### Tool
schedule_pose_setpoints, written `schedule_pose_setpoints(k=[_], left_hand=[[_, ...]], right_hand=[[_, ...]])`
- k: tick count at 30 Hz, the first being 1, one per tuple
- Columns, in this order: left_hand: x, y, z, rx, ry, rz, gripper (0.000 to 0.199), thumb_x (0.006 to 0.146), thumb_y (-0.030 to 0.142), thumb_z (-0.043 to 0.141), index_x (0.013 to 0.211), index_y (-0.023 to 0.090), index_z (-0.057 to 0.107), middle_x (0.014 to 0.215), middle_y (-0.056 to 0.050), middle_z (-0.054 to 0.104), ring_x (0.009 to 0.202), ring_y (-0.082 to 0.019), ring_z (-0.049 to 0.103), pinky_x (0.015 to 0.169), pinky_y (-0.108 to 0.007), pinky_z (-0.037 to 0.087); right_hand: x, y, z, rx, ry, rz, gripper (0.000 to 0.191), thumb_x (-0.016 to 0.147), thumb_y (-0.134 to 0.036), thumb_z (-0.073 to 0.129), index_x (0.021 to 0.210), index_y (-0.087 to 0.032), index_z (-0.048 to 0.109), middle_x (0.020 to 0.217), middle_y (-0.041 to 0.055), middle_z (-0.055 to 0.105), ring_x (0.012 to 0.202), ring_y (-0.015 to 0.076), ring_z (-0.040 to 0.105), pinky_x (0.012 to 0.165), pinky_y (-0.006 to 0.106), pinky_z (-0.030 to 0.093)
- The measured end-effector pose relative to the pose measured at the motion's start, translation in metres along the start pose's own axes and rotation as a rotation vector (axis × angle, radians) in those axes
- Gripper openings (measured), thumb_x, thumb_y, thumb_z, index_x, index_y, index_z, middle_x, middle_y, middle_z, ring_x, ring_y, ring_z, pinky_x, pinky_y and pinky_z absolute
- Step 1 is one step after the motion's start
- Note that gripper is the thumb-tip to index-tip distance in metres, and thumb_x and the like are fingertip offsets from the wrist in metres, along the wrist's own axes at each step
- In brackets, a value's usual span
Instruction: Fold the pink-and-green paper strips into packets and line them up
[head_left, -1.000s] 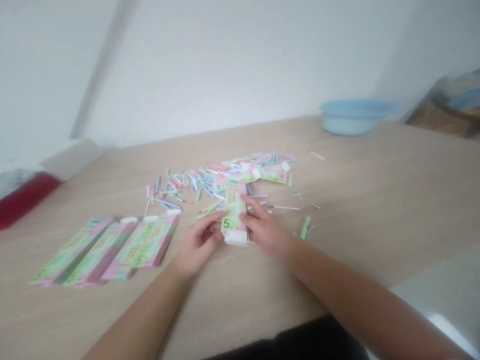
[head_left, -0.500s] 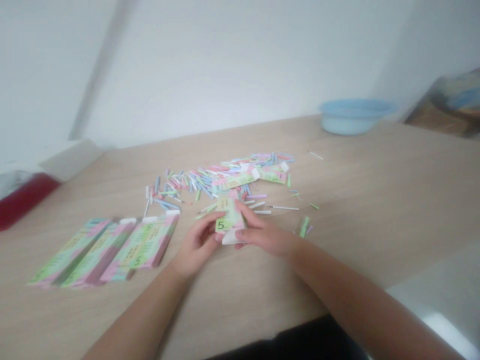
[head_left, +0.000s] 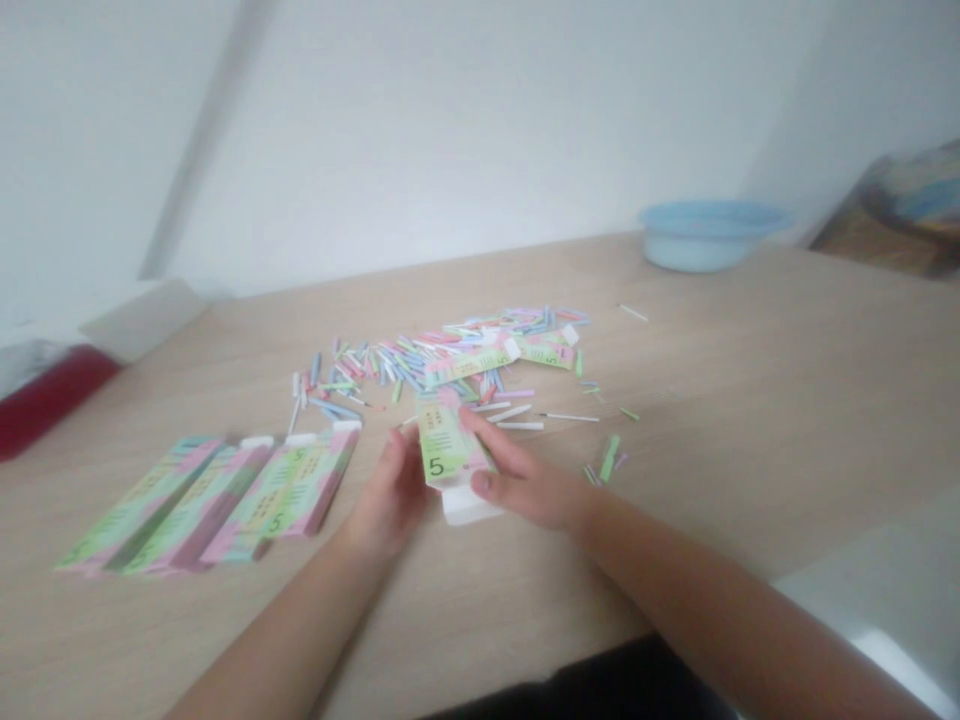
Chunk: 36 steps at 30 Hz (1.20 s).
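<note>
A slim green-and-pink cardboard box (head_left: pixel 448 447), its white end flap (head_left: pixel 469 507) not yet closed, is clamped in the grip of the right hand (head_left: pixel 534 482) over the tabletop (head_left: pixel 697 400); the grip of the left hand (head_left: pixel 386 500) is unclear. Matching boxes (head_left: pixel 310 475) lie lined up left; pastel sticks (head_left: pixel 411 365) lie loose on the far side.

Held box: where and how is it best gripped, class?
The box is likely best taken by its right side, from the right, as the right hand does: it is narrow, points away from the person, and its white flap juts from the near end.
</note>
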<state>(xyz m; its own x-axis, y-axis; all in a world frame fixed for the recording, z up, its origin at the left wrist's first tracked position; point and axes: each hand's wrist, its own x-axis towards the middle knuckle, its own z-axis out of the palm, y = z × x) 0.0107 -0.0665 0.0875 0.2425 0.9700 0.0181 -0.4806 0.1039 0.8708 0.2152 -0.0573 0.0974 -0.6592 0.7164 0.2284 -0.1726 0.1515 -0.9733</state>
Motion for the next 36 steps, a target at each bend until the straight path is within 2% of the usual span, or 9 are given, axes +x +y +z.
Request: schedule_pose_setpoints(k=[7, 11, 15, 17, 20, 25, 27, 31, 36], left_hand=[[-0.010, 0.001, 0.012, -0.178, -0.054, -0.205, 0.070, 0.084, 0.070, 0.066, 0.131, 0.019, 0.065, 0.121, -0.015, 0.073, 0.118, -0.037, 0.068, 0.096, -0.047, 0.057], [-0.009, 0.001, 0.009, -0.231, 0.016, -0.246, 0.072, 0.083, 0.075, 0.064, 0.127, 0.017, 0.066, 0.113, -0.015, 0.075, 0.112, -0.035, 0.070, 0.091, -0.047, 0.059], [-0.008, 0.005, 0.008, -0.259, 0.100, -0.266, 0.072, 0.081, 0.077, 0.064, 0.126, 0.020, 0.067, 0.103, -0.010, 0.075, 0.105, -0.034, 0.073, 0.085, -0.046, 0.062], [-0.008, 0.006, 0.009, -0.259, 0.115, -0.254, 0.068, 0.082, 0.075, 0.064, 0.124, 0.021, 0.068, 0.100, -0.009, 0.075, 0.099, -0.032, 0.074, 0.083, -0.044, 0.062], [-0.009, 0.007, 0.011, -0.237, 0.113, -0.222, 0.064, 0.085, 0.074, 0.062, 0.119, 0.020, 0.069, 0.098, -0.008, 0.075, 0.088, -0.028, 0.075, 0.080, -0.042, 0.062], [-0.009, 0.005, 0.014, -0.203, 0.099, -0.199, 0.061, 0.086, 0.070, 0.064, 0.117, 0.017, 0.069, 0.098, -0.010, 0.075, 0.094, -0.029, 0.074, 0.081, -0.042, 0.062], [-0.009, 0.005, 0.015, -0.198, 0.117, -0.174, 0.060, 0.087, 0.069, 0.064, 0.116, 0.016, 0.069, 0.098, -0.010, 0.075, 0.096, -0.030, 0.074, 0.081, -0.041, 0.062], [-0.009, 0.003, 0.016, -0.212, 0.145, -0.143, 0.060, 0.089, 0.069, 0.060, 0.115, 0.016, 0.070, 0.099, -0.010, 0.075, 0.097, -0.028, 0.073, 0.079, -0.038, 0.062], [-0.009, -0.003, 0.019, -0.233, 0.153, -0.133, 0.054, 0.092, 0.066, 0.059, 0.108, 0.016, 0.071, 0.099, -0.009, 0.075, 0.096, -0.026, 0.073, 0.082, -0.035, 0.060]], right_hand=[[0.001, 0.013, 0.011, -0.032, -0.120, -0.019, 0.085, 0.097, -0.048, 0.065, 0.165, -0.027, 0.018, 0.172, 0.0083, 0.019, 0.158, 0.0264, 0.019, 0.126, 0.048, 0.024], [-0.001, 0.015, 0.018, 0.050, -0.168, -0.028, 0.087, 0.095, -0.041, 0.069, 0.165, -0.028, 0.019, 0.165, 0.0122, 0.036, 0.149, 0.0265, 0.039, 0.119, 0.047, 0.038], [-0.006, 0.010, 0.017, -0.156, -0.139, 0.033, 0.081, 0.095, -0.033, 0.069, 0.164, -0.027, 0.026, 0.130, 0.0101, 0.069, 0.110, 0.0221, 0.068, 0.094, 0.037, 0.056], [-0.007, 0.008, 0.014, -0.330, -0.107, 0.017, 0.077, 0.093, -0.033, 0.069, 0.161, -0.027, 0.034, 0.101, 0.0035, 0.074, 0.083, 0.0170, 0.068, 0.078, 0.031, 0.055], [-0.006, 0.006, 0.011, -0.502, -0.048, -0.041, 0.067, 0.091, -0.034, 0.072, 0.153, -0.027, 0.048, 0.085, -0.0013, 0.069, 0.069, 0.0135, 0.060, 0.068, 0.027, 0.049], [-0.004, 0.004, 0.014, -0.630, 0.085, -0.050, 0.047, 0.094, -0.038, 0.069, 0.139, -0.027, 0.062, 0.076, -0.0032, 0.065, 0.064, 0.0127, 0.055, 0.064, 0.027, 0.044], [-0.004, 0.003, 0.015, -0.708, 0.125, -0.099, 0.044, 0.092, -0.043, 0.071, 0.132, -0.026, 0.066, 0.082, -0.0007, 0.067, 0.071, 0.0153, 0.059, 0.071, 0.029, 0.047], [-0.004, 0.000, 0.014, -0.871, 0.205, -0.325, 0.050, 0.085, -0.057, 0.076, 0.122, -0.023, 0.071, 0.105, 0.0086, 0.067, 0.099, 0.0246, 0.062, 0.091, 0.039, 0.049], [-0.005, 0.000, 0.017, -0.933, 0.156, -0.447, 0.059, 0.081, -0.067, 0.075, 0.119, -0.022, 0.072, 0.105, 0.0096, 0.065, 0.096, 0.0247, 0.061, 0.091, 0.041, 0.050]])
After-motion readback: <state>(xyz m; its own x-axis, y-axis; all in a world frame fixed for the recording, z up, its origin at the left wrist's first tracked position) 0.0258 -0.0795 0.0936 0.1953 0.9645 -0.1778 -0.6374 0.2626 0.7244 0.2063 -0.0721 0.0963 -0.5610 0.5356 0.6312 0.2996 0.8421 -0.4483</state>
